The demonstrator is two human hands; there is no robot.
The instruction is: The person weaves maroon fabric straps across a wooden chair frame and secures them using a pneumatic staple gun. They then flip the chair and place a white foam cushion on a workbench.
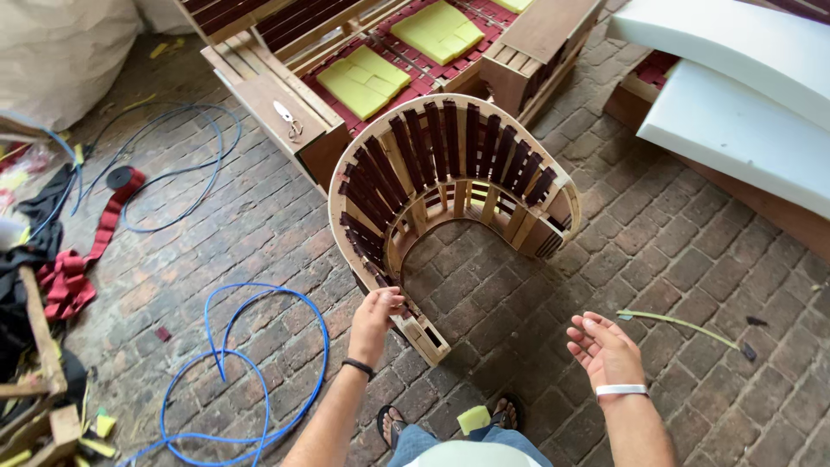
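Observation:
A curved wooden chair frame with dark red webbing straps lies on the brick floor ahead of me. My left hand, with a black wristband, grips the near left end of the frame at its lower rail. My right hand, wearing a white wristband, hovers palm up and fingers apart to the right of the frame, holding nothing.
A blue hose coils on the floor at left. A roll of red webbing trails beside it. A wooden sofa frame with yellow foam pads and scissors stands behind. White foam slabs rest at right.

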